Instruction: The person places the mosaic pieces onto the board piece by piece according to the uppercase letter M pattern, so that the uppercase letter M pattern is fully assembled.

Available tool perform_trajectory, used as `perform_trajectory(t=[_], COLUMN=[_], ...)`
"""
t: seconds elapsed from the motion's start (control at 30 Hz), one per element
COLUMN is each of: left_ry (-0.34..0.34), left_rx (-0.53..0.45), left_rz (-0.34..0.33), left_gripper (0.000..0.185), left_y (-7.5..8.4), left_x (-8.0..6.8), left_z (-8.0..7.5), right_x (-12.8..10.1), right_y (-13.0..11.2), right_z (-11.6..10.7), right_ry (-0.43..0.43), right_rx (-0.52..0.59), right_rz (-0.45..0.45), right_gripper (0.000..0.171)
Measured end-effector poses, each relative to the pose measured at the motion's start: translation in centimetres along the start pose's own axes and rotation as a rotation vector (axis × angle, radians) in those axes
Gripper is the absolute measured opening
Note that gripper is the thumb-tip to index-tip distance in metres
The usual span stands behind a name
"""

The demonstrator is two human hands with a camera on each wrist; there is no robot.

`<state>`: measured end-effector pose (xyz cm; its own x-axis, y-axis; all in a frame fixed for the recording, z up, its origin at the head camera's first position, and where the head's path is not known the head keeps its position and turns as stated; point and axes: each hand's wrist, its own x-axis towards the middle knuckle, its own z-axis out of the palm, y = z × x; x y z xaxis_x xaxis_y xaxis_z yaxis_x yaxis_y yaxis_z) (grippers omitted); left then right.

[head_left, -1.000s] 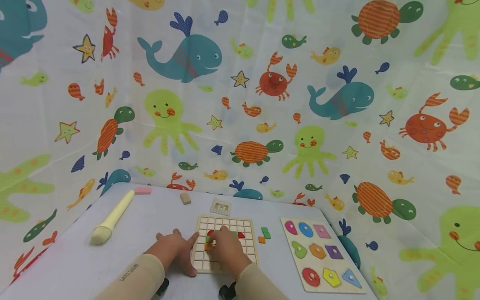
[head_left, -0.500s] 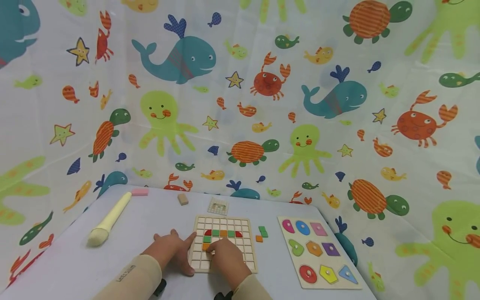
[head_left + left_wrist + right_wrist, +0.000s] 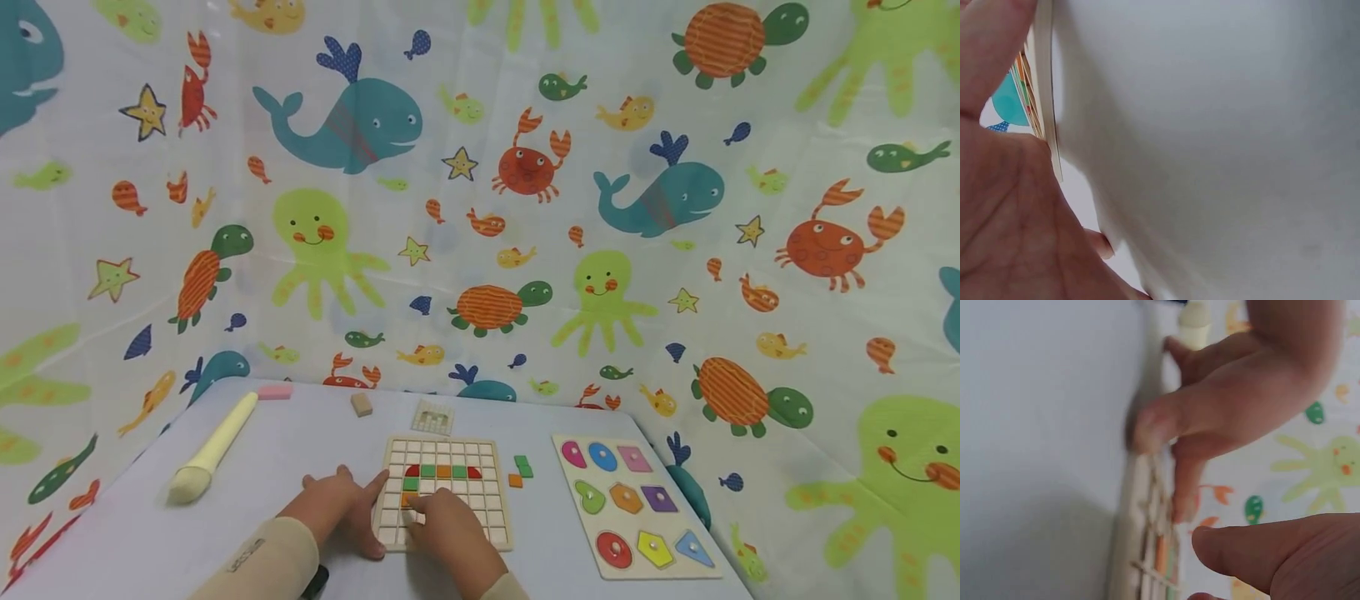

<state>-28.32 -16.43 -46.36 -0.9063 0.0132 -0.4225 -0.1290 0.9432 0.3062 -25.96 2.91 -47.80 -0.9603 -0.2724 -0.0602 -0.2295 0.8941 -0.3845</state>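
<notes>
Left fingers (image 3: 377, 485) wide at grid board (image 3: 491, 502) | right fingers (image 3: 423, 503), forefinger out, at orange tile (image 3: 407, 499) | sleeve lettering (image 3: 246, 556) blurred, illegible

The upper and middle parts of the head view are filled by white fabric (image 3: 480, 200), printed with teal whales (image 3: 375, 125), lime octopuses (image 3: 603, 279), striped turtles (image 3: 489, 307) and red crabs (image 3: 527, 171). The fabric is faintly creased at left. Below, a white table (image 3: 300, 437) is evenly lit.

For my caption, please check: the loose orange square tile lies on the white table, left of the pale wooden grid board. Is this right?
Not left: the head view shows that loose orange tile right of the grid board, on the white table.
</notes>
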Motion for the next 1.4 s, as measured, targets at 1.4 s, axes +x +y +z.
perform_trajectory(t=[1.4], left_ry=[-0.023], left_rx=[-0.044], left_rz=[-0.004], left_gripper=[0.125], left_y=[0.0], left_x=[0.2], left_z=[0.2], right_x=[3.5], right_y=[16.1], right_z=[-8.5], right_ry=[0.162], right_rx=[-0.067], right_rz=[0.269], right_gripper=[0.028])
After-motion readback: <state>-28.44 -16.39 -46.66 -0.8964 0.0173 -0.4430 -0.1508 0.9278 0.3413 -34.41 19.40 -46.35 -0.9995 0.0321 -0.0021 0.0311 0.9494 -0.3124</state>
